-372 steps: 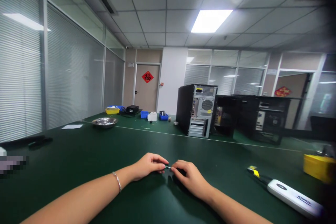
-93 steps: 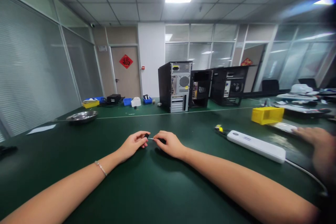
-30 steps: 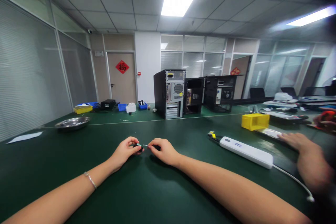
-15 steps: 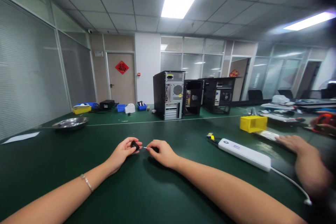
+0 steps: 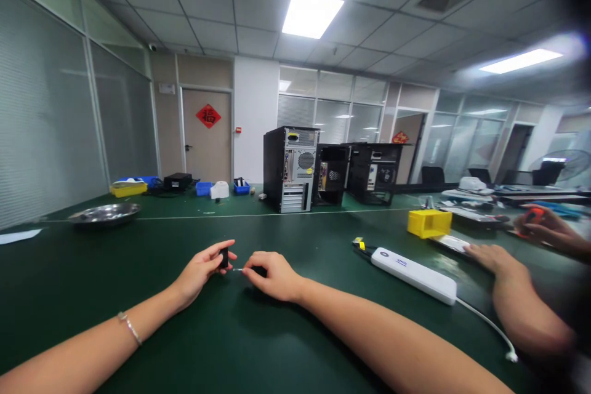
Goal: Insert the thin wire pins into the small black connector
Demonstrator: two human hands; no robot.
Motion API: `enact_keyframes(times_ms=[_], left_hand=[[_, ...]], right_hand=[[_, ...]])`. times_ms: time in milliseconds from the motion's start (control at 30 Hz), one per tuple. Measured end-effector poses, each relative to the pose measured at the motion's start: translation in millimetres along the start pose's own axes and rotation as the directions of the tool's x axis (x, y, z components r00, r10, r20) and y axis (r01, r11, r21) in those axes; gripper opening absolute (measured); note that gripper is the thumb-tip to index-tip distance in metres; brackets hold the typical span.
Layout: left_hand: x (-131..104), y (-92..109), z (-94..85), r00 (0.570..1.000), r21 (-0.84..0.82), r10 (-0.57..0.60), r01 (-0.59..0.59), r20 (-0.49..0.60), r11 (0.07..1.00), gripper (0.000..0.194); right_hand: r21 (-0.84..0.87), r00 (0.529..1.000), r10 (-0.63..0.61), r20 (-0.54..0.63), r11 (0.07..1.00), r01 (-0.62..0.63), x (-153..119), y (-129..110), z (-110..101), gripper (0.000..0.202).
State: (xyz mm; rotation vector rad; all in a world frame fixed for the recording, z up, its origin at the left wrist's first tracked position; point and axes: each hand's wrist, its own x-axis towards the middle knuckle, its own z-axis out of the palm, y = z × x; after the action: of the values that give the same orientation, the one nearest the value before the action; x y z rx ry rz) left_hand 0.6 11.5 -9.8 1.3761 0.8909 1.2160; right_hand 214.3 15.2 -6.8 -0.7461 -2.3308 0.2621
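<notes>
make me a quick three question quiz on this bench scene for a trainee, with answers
1. Which of the wearer's own hands holds the small black piece?
2. True or false: the white power strip lies to the right of the metal bowl in the picture.
3. What colour is the box just beyond the power strip? a) blue b) yellow c) red

Key: 1. left hand; 2. true; 3. b

The bowl lies left of the fingers, power strip right.
</notes>
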Motion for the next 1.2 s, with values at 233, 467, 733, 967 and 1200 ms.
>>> enact_keyframes(times_ms=[233, 467, 733, 967, 1200], left_hand=[[0.8, -0.7, -0.4, 1.0, 0.061, 0.02, -0.02, -0.003, 0.998, 0.034], [3.6, -2.6, -3.0, 0.998, 0.111, 0.034, -0.04, 0.059, 0.993, 0.036], [4.1, -5.5, -3.3, 0.996, 0.156, 0.057, -0.066, 0.065, 0.985, 0.035], [5.4, -5.9, -2.2, 0.996, 0.188, 0.055, -0.068, 0.074, 0.98, 0.035], [5.9, -5.5, -2.4, 0.994, 0.209, 0.046, -0.065, 0.095, 0.976, 0.037]], right_hand=[[0.056, 0.997, -0.076, -0.022, 0.995, 0.077, -0.3, -10.8, -11.6, 0.037], [0.104, 0.963, -0.269, -0.013, 0.958, 0.269, 4.5, -34.9, -27.4, 0.046], [0.002, 0.99, -0.025, -0.141, 1.0, 0.025, 8.0, -3.7, -30.0, 0.052], [-0.018, 0.976, 0.157, -0.151, 0.987, -0.162, 6.3, 17.8, -19.0, 0.055], [0.05, 0.951, 0.271, -0.15, 0.963, -0.266, 4.8, 23.1, -8.9, 0.059]])
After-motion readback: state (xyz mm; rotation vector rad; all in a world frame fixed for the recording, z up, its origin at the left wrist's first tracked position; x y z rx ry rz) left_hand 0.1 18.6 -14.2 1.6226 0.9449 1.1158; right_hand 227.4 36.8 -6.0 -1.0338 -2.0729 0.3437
